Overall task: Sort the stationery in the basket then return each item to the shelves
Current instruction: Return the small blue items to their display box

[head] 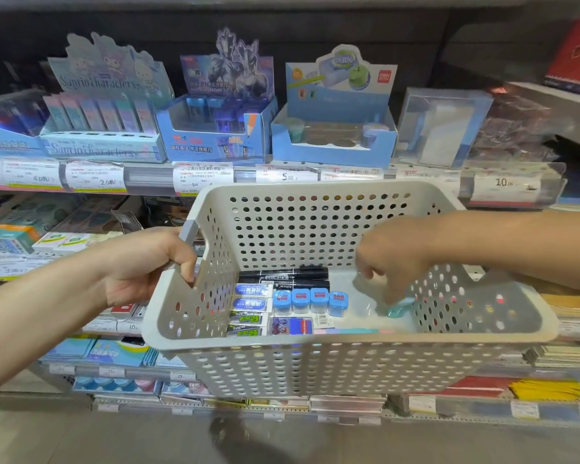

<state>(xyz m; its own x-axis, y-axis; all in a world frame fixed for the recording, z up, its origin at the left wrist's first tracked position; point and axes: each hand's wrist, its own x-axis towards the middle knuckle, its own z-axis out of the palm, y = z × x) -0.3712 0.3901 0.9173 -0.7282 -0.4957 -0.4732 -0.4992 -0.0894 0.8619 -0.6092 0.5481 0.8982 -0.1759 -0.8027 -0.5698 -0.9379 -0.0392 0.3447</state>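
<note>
Basket: held level by left hand, fist wrapped round its handle cut-out, seemingly to steady sorting. Contents grouped by kind: markers, erasers, blue sharpeners. Right hand reaches inside, fingertips pinching a pale teal item, blurred.

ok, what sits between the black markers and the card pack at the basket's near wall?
Head view: a row of four small blue-capped containers lies between the black markers and the card pack.

Matt cream plastic basket, perforated all over. Glossy black plastic markers inside, beside shiny paper-wrapped erasers and translucent blue plastic sharpeners. Printed cardboard display boxes far behind; clear glossy plastic case at far right.
</note>
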